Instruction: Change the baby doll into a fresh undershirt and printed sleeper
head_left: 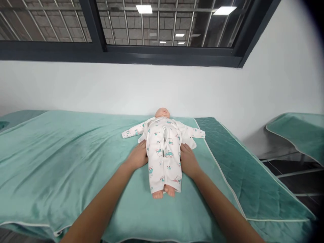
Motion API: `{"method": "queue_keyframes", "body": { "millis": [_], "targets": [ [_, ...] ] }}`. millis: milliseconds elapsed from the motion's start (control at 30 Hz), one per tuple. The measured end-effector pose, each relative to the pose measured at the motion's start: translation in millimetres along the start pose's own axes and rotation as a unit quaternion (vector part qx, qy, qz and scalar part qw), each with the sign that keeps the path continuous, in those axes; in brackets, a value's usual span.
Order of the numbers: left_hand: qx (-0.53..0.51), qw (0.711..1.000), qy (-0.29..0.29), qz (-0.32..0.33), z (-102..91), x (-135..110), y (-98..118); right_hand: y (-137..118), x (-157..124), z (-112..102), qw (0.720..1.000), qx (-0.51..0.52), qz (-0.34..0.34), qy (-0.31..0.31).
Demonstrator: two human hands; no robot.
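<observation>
A baby doll (162, 113) lies on its back on the teal bed cover (88, 168), its head toward the wall and bare feet toward me. It wears a white printed long-sleeved top (136, 130), with both sleeves stretched out sideways, and matching printed pants (156, 162). At the left side of the pants, near the hip, my left hand (138, 155) has its fingers curled against the fabric. My right hand (188, 158) is closed at the opposite side, just below the hem of the top. Both thumbs are mostly hidden.
Along the right of the bed runs a darker quilted strip (235, 175). A white wall (121, 87) stands behind the bed, beneath a dark-framed window (167, 55) with metal bars. Another teal-covered surface (301, 131) and a metal frame (298, 172) are at far right.
</observation>
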State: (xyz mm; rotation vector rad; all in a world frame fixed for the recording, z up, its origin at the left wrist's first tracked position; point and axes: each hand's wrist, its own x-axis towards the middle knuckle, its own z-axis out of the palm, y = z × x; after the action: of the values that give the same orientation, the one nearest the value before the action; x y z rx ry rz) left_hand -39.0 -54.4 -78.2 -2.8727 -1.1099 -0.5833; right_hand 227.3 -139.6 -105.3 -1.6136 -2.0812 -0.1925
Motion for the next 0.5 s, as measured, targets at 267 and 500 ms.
{"method": "queue_keyframes", "body": {
  "millis": [267, 500],
  "targets": [
    [-0.043, 0.996, -0.002, -0.074, 3.0, 0, -3, -4, 28, 5, 0.996, 0.032, -0.077, 0.003],
    [0.014, 0.995, 0.008, -0.094, 4.6, 2, -4, -10, 9, -12, 0.985, 0.109, -0.113, 0.074]
  ]
}}
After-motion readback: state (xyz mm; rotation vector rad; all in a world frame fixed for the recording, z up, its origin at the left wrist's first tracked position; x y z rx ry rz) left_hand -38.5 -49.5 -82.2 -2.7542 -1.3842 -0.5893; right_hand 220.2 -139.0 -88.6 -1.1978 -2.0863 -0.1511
